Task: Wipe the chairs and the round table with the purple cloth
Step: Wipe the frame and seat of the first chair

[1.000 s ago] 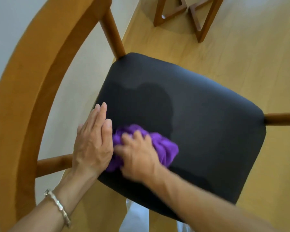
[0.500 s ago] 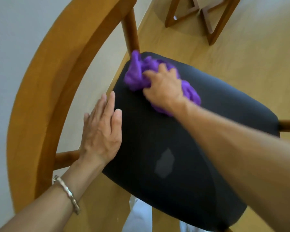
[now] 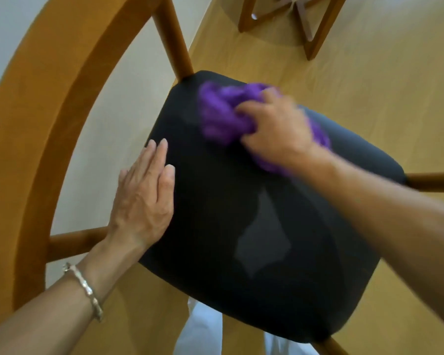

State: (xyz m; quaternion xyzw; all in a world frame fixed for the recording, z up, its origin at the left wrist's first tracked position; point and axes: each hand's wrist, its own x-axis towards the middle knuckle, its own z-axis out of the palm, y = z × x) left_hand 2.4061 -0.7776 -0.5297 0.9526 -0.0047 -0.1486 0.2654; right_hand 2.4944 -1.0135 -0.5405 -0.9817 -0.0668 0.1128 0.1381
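A wooden chair with a black padded seat (image 3: 267,226) fills the view, its curved wooden backrest (image 3: 49,111) on the left. My right hand (image 3: 274,126) grips a bunched purple cloth (image 3: 221,111) and presses it on the far part of the seat; hand and cloth are motion-blurred. My left hand (image 3: 144,198) lies flat with straight fingers on the seat's left edge. A metal bracelet is on my left wrist.
Light wooden floor surrounds the chair. Wooden legs of another piece of furniture (image 3: 308,24) stand at the top. A pale wall (image 3: 128,103) shows behind the backrest. White clothing (image 3: 203,334) shows below the seat's near edge.
My right hand swept the cloth from the seat's near left side to its far corner, then shifted right along the far part. My left hand stayed flat on the left edge.
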